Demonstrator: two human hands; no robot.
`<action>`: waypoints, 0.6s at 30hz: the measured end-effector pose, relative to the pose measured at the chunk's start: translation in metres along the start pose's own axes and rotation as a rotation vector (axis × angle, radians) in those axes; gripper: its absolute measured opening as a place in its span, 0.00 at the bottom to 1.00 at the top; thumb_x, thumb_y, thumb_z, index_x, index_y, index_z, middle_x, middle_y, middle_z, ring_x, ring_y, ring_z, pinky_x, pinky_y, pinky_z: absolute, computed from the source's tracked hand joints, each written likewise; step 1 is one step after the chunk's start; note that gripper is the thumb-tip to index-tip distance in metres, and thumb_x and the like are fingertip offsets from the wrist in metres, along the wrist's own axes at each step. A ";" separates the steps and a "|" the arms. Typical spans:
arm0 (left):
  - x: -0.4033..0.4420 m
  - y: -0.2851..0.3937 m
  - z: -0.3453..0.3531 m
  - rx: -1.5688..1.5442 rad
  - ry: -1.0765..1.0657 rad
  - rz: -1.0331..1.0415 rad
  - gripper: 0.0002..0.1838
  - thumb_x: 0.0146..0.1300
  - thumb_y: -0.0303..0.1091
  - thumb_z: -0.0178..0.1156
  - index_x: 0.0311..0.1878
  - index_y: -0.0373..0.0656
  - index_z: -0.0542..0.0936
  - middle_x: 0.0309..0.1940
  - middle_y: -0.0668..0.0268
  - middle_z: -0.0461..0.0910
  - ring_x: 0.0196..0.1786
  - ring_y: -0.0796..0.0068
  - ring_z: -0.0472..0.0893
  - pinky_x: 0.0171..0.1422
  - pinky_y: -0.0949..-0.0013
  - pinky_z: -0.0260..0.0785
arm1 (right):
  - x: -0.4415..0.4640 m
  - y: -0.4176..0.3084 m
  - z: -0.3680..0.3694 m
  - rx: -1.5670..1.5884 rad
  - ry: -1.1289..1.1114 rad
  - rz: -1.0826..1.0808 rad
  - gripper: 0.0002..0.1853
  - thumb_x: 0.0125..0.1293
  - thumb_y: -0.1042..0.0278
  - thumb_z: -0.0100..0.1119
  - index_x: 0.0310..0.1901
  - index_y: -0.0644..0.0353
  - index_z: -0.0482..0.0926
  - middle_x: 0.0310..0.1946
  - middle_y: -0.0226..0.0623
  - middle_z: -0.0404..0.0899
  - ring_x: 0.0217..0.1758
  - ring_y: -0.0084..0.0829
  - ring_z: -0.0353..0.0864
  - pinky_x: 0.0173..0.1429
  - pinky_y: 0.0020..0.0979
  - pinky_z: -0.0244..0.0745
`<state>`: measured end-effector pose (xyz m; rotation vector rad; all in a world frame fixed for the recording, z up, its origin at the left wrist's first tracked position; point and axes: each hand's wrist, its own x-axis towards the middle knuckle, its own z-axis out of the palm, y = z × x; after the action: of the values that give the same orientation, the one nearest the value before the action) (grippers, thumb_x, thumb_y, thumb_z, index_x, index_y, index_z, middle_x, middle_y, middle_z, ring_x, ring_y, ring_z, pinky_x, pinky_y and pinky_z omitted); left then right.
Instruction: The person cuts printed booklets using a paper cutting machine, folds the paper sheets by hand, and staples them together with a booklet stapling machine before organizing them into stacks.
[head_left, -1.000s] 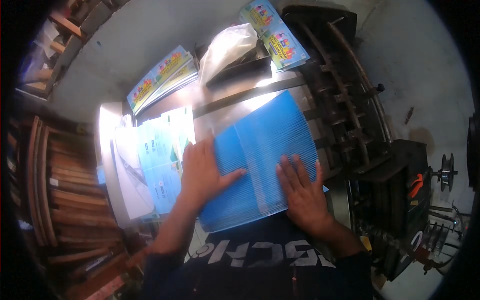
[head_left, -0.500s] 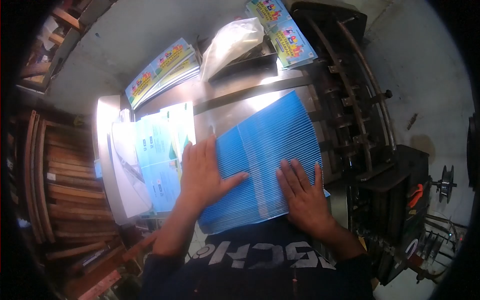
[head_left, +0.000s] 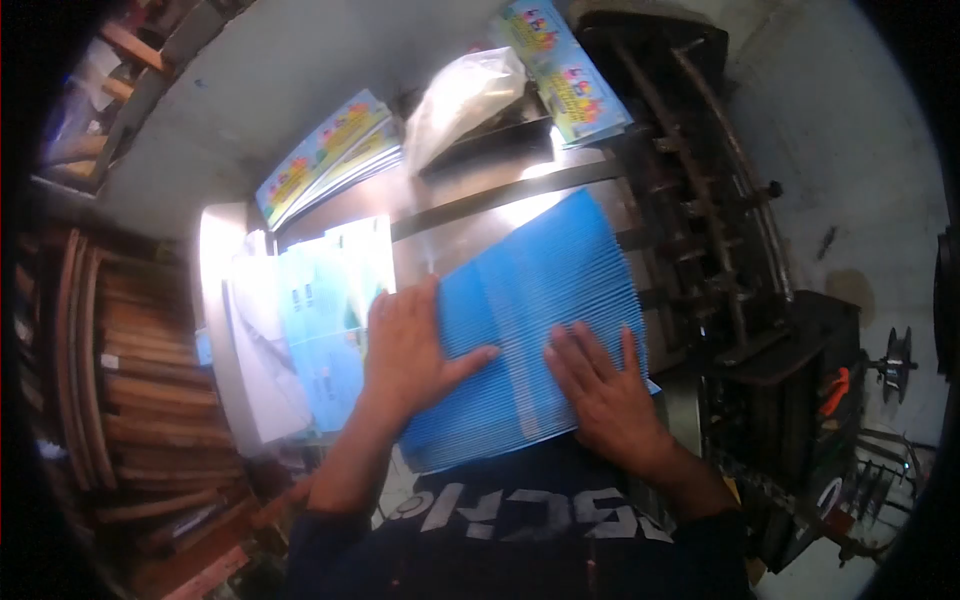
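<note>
Metal table [head_left: 462, 243]: blue sheet [head_left: 560, 270] partly under left hand [head_left: 408, 350] and right hand [head_left: 612, 400] (spread flat).

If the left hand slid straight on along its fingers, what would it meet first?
Past a patch of tabletop, the left hand would probably meet the metal bar; whether that bar stands raised is unclear.

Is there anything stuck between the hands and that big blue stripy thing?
No, nothing visible. The left hand lies at the left side of the blue ribbed stack, and the right hand rests on its lower right part. The printed sheets lie off to the left, not in between.
</note>
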<state>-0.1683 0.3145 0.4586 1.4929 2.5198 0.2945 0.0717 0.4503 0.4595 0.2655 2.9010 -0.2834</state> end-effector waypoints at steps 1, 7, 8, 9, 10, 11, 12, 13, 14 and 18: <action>0.003 0.005 0.001 -0.030 -0.024 0.003 0.55 0.52 0.77 0.56 0.67 0.35 0.63 0.49 0.48 0.71 0.53 0.51 0.69 0.65 0.45 0.55 | -0.002 0.001 0.001 -0.013 -0.015 0.028 0.40 0.66 0.62 0.58 0.77 0.54 0.50 0.80 0.41 0.41 0.83 0.42 0.37 0.77 0.68 0.34; 0.004 -0.005 0.008 -0.080 0.034 -0.005 0.55 0.52 0.77 0.57 0.66 0.35 0.64 0.47 0.47 0.71 0.53 0.52 0.70 0.63 0.46 0.55 | 0.000 -0.003 0.001 0.022 0.037 0.020 0.38 0.65 0.67 0.55 0.76 0.55 0.53 0.79 0.42 0.46 0.83 0.39 0.42 0.77 0.68 0.34; 0.005 -0.005 0.010 -0.096 0.033 -0.002 0.55 0.52 0.77 0.57 0.66 0.34 0.64 0.47 0.47 0.71 0.53 0.52 0.70 0.63 0.45 0.55 | -0.001 -0.003 0.003 0.021 0.038 0.020 0.38 0.65 0.67 0.55 0.76 0.55 0.53 0.79 0.42 0.46 0.83 0.39 0.42 0.77 0.68 0.34; 0.006 -0.004 0.011 -0.095 0.033 -0.001 0.55 0.52 0.77 0.57 0.66 0.34 0.64 0.47 0.47 0.71 0.53 0.52 0.70 0.63 0.45 0.55 | -0.002 -0.003 0.005 0.051 0.076 0.020 0.38 0.66 0.67 0.55 0.76 0.55 0.53 0.79 0.41 0.46 0.83 0.39 0.42 0.77 0.68 0.34; 0.007 -0.005 0.011 -0.090 0.028 -0.004 0.56 0.51 0.78 0.56 0.67 0.34 0.64 0.47 0.47 0.71 0.53 0.52 0.70 0.64 0.45 0.55 | -0.002 -0.003 0.007 0.082 0.115 0.018 0.37 0.66 0.67 0.54 0.76 0.54 0.53 0.79 0.41 0.45 0.83 0.39 0.42 0.77 0.67 0.33; 0.007 -0.006 0.010 -0.083 0.023 -0.007 0.57 0.51 0.79 0.56 0.67 0.34 0.64 0.47 0.47 0.71 0.53 0.52 0.70 0.64 0.45 0.55 | -0.002 -0.003 0.007 0.086 0.118 0.016 0.37 0.66 0.67 0.54 0.76 0.54 0.53 0.79 0.41 0.45 0.83 0.39 0.42 0.77 0.67 0.33; 0.008 -0.008 0.010 -0.078 0.023 -0.008 0.57 0.51 0.79 0.56 0.67 0.34 0.64 0.47 0.47 0.71 0.53 0.52 0.70 0.64 0.45 0.55 | -0.002 -0.003 0.007 0.084 0.116 0.015 0.37 0.66 0.67 0.54 0.76 0.54 0.53 0.80 0.41 0.44 0.83 0.40 0.41 0.77 0.66 0.34; 0.009 -0.008 0.009 -0.090 0.007 -0.014 0.59 0.49 0.80 0.57 0.68 0.33 0.63 0.46 0.47 0.71 0.53 0.52 0.71 0.65 0.46 0.55 | -0.002 -0.003 0.007 0.081 0.115 0.014 0.37 0.67 0.68 0.54 0.76 0.54 0.53 0.80 0.41 0.43 0.83 0.40 0.41 0.78 0.66 0.34; 0.010 -0.009 0.010 -0.103 -0.009 -0.021 0.62 0.46 0.81 0.58 0.69 0.32 0.62 0.46 0.47 0.71 0.53 0.51 0.71 0.66 0.47 0.55 | -0.002 -0.003 0.007 0.081 0.118 0.014 0.37 0.67 0.68 0.54 0.76 0.54 0.53 0.80 0.41 0.43 0.83 0.40 0.41 0.78 0.66 0.34; 0.012 -0.012 0.009 -0.024 0.054 0.048 0.67 0.41 0.83 0.61 0.71 0.33 0.60 0.48 0.47 0.72 0.54 0.51 0.71 0.67 0.49 0.55 | 0.001 -0.001 0.003 0.019 0.173 -0.012 0.35 0.67 0.67 0.54 0.74 0.58 0.55 0.74 0.44 0.52 0.80 0.40 0.48 0.78 0.62 0.37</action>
<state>-0.1811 0.3200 0.4460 1.5582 2.5150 0.3768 0.0713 0.4484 0.4565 0.2898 3.0726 -0.3050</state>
